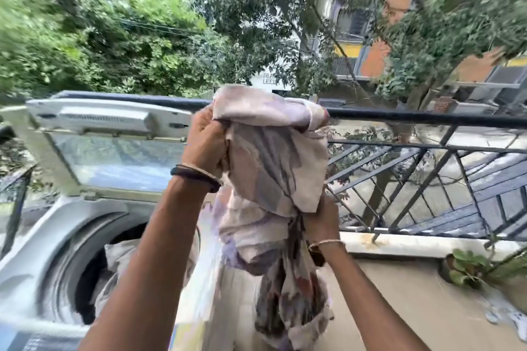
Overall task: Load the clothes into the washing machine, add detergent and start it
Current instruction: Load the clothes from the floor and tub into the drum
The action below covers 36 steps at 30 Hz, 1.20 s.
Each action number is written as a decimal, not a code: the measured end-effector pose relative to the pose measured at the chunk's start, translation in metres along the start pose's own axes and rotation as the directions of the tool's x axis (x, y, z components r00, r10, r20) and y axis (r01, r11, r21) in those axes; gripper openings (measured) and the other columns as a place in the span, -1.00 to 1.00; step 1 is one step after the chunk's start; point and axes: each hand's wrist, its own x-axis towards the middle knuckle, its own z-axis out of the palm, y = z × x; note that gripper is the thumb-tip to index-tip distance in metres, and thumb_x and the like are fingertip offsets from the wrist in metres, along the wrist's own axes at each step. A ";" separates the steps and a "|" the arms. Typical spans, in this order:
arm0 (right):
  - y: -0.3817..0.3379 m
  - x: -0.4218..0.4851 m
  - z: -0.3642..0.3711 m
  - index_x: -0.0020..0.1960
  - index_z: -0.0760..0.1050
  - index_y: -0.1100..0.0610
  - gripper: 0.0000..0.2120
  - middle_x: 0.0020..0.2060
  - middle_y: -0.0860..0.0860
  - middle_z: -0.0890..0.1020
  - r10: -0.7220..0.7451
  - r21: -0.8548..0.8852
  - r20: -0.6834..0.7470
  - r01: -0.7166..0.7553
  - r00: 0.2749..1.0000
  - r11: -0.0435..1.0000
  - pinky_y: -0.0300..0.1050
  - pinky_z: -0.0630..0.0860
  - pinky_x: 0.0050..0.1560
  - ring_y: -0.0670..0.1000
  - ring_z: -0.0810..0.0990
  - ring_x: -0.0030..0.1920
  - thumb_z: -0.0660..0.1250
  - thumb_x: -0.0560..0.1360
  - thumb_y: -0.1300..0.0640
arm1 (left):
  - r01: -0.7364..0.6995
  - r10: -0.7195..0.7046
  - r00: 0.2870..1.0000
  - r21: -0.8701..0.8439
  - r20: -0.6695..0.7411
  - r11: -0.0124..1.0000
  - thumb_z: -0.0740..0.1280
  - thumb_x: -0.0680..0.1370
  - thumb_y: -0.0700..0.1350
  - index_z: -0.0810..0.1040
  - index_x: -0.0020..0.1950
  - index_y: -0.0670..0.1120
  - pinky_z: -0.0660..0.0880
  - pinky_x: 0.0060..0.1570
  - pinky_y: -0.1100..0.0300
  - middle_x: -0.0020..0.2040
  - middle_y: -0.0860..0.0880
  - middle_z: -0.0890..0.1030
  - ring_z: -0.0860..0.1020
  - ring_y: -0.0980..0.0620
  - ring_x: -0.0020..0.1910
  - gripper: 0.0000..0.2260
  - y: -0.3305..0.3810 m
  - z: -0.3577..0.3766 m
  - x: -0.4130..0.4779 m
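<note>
**Patterned cloth held up beside the open washer**

While both arms reach up from the bottom of the view, each hand is closed on the same patterned cloth [271,179], a pale, lilac-and-brown printed fabric bunched into a long hanging bundle. The right hand [320,222] grips it low, fingers wrapped tight around the gathered middle, with a thin bangle on the wrist; the lower tail of the fabric droops below this hand. The left hand [204,145] is higher, fist shut on the upper folds, a dark band and a thin bangle around its wrist. The cloth hangs in the air, just to the right of the washing machine [34,259] and above its right edge, touching nothing but the hands.

Down at the left, the top-loading machine stands open. Its round drum [74,279] already holds clothes [114,262], a light-coloured heap partly hidden behind the left forearm. The lid [108,145] stands raised behind the drum, its clear window facing the camera.

To the right, a potted plant [467,268] sits on the balcony floor near the low kerb. Beyond it runs a dark metal railing [427,157] with diagonal bars, level with the top of the held cloth. Farther off are leafy trees [119,45] and buildings [379,57], blurred.
</note>
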 end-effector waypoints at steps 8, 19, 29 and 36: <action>-0.125 0.001 0.020 -0.03 0.61 0.17 -0.76 -0.21 -0.06 0.65 -0.244 0.226 -0.212 0.290 0.946 0.930 -0.26 0.45 -0.24 -0.12 0.56 -0.18 0.22 0.39 0.19 | -0.112 0.117 0.992 0.097 -0.054 0.989 0.14 0.61 -0.34 0.55 -0.11 -0.15 0.53 -0.32 0.36 -0.34 0.09 0.68 0.60 0.23 -0.34 -0.76 0.071 -0.111 -0.020; -0.267 -0.047 0.104 -0.07 0.63 0.00 -0.84 -0.24 -0.22 0.66 -0.325 0.499 -0.246 0.406 0.913 0.766 0.06 0.54 -0.17 -0.15 0.51 -0.16 0.32 0.40 0.16 | -0.218 0.252 0.960 0.241 -0.120 0.946 0.37 0.50 -0.26 0.61 -0.08 -0.06 0.54 -0.30 0.32 -0.26 0.12 0.69 0.60 0.22 -0.27 -0.90 0.149 -0.219 -0.051; -0.250 -0.071 0.185 -0.02 0.59 -0.03 -0.79 -0.17 -0.05 0.71 -0.301 0.053 0.164 0.296 0.940 0.954 -0.05 0.56 -0.16 0.05 0.66 -0.12 0.40 0.36 0.11 | 0.220 -0.157 0.975 0.657 -0.155 0.721 0.29 0.50 0.15 0.61 0.10 -0.05 0.42 0.01 0.23 0.06 -0.03 0.60 0.54 0.00 0.17 -0.66 0.092 -0.315 -0.069; -0.188 -0.070 0.222 -0.05 0.68 0.02 -0.82 -0.15 0.09 0.73 -0.080 -0.234 0.331 0.164 0.940 0.958 -0.19 0.41 -0.21 0.15 0.67 -0.07 0.42 0.35 0.11 | 0.518 -0.301 0.855 0.663 -0.423 0.540 0.14 0.38 0.17 0.57 0.22 -0.10 0.46 0.16 0.09 0.18 -0.17 0.62 0.56 -0.11 0.19 -0.45 0.023 -0.376 -0.084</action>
